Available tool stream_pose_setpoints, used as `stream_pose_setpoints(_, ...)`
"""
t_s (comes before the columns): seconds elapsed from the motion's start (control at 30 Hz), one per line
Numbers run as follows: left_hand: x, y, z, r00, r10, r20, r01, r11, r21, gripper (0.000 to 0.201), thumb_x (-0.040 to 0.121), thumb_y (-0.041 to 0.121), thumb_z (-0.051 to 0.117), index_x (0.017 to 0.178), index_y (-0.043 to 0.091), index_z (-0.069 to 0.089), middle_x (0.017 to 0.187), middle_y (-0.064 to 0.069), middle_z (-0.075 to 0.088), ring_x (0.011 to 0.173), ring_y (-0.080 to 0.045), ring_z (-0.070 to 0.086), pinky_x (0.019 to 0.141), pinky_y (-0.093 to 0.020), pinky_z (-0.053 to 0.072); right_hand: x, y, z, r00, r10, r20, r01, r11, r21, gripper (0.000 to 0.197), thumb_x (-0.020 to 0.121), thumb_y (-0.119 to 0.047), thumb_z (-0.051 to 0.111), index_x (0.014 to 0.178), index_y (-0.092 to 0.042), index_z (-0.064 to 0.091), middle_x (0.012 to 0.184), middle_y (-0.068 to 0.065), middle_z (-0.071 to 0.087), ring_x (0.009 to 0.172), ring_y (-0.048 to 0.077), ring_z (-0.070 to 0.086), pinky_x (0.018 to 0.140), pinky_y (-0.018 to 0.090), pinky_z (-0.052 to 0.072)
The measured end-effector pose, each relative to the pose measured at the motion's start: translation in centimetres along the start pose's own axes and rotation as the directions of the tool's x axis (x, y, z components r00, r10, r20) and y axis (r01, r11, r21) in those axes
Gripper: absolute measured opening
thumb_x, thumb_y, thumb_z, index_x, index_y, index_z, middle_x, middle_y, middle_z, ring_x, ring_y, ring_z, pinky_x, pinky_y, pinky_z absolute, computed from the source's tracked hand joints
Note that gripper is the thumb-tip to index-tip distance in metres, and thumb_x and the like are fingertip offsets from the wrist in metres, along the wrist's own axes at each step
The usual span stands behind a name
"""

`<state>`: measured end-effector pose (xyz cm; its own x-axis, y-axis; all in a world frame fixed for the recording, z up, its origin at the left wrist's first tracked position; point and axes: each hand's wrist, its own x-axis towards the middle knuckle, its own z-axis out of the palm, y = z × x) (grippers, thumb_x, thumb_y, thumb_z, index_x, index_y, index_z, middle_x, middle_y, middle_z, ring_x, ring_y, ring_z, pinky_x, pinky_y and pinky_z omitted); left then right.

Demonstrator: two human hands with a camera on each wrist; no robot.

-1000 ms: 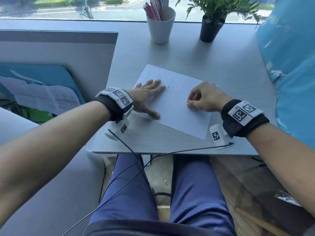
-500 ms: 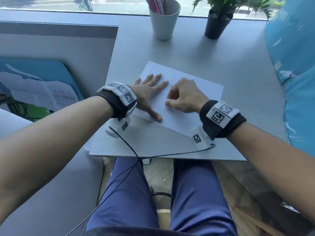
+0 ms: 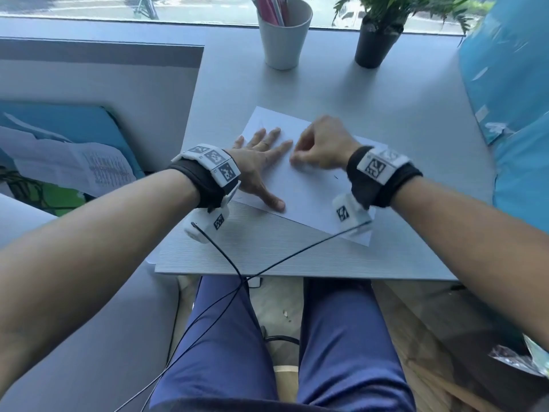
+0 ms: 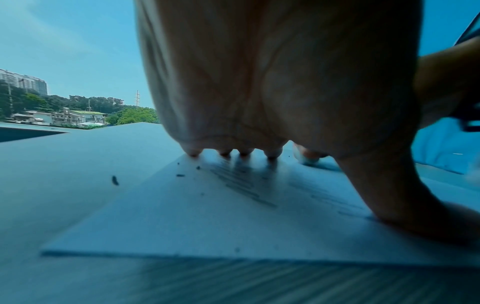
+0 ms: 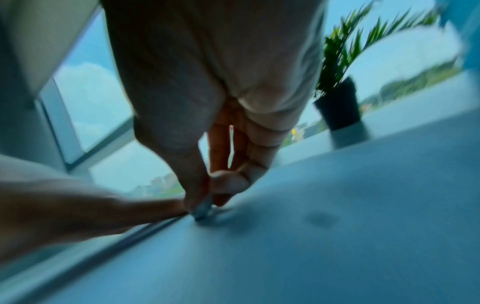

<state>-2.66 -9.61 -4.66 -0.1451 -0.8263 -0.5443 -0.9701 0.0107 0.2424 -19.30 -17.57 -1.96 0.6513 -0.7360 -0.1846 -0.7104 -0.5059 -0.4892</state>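
A white sheet of paper (image 3: 309,197) lies at a slant on the grey table (image 3: 297,257). My left hand (image 3: 264,153) presses flat on the sheet's left part with straight, spread fingers (image 4: 271,153). Faint pencil lines and dark crumbs show on the paper (image 4: 207,216) in the left wrist view. My right hand (image 3: 297,157) is curled just right of the left index finger. Its thumb and fingers pinch a small pale eraser (image 5: 202,210) whose tip touches the sheet. The same eraser (image 4: 307,159) shows beyond the left fingertips.
A white cup with pens (image 3: 283,37) and a potted plant (image 3: 377,43) stand at the table's far edge by the window. A blue plastic-wrapped bundle (image 3: 511,84) fills the right side. Loose printed papers (image 3: 74,165) lie left of the table. Black cables (image 3: 225,257) cross the near edge.
My right hand has slid left across the paper, from its right part to beside the left index finger. The left hand has stayed flat in place.
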Motion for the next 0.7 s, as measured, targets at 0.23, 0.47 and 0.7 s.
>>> stream_pose_setpoints(0.23, 0.1, -0.1, 0.1, 1.0, -0.005, 0.003, 0.005, 1.0, 0.011, 0.149, 0.043, 0.09, 0.066, 0.149, 0.038, -0.025, 0.154, 0.007, -0.038, 0.141, -0.018, -0.036, 0.116, -0.049, -0.017, -1.6, -0.9, 1.0, 0.99, -0.072, 0.121, 0.078, 0.996, -0.045, 0.01, 0.073, -0.023, 0.075, 0.076, -0.014, 0.079, 0.068, 0.0, 0.072, 0.06, 0.006, 0.065, 0.057, 0.018, 0.053)
stream_pose_setpoints(0.47, -0.1, 0.1, -0.1, 1.0, -0.01, 0.002, 0.01, 1.0, 0.005, 0.15, 0.043, 0.089, 0.066, 0.15, 0.035, -0.024, 0.155, 0.006, -0.036, 0.142, -0.019, -0.033, 0.116, -0.049, -0.017, 2.6, 0.9, -1.1, 0.994, 0.034, -0.102, -0.034, 0.999, 0.005, 0.017, 0.074, -0.026, 0.076, 0.084, -0.012, 0.079, 0.078, 0.004, 0.075, 0.056, -0.001, 0.062, 0.057, 0.014, 0.044)
stream_pose_setpoints(0.7, -0.1, 0.1, -0.1, 1.0, -0.005, 0.005, 0.005, 1.0, 0.0, 0.151, 0.043, 0.089, 0.066, 0.15, 0.033, -0.025, 0.155, 0.008, -0.037, 0.142, -0.017, -0.034, 0.115, -0.047, -0.018, 1.2, 0.5, -0.4, 0.995, 0.013, 0.096, -0.018, 0.999, 0.051, 0.011, 0.071, -0.023, 0.079, 0.078, -0.014, 0.079, 0.064, 0.003, 0.072, 0.041, -0.002, 0.055, 0.047, 0.012, 0.043)
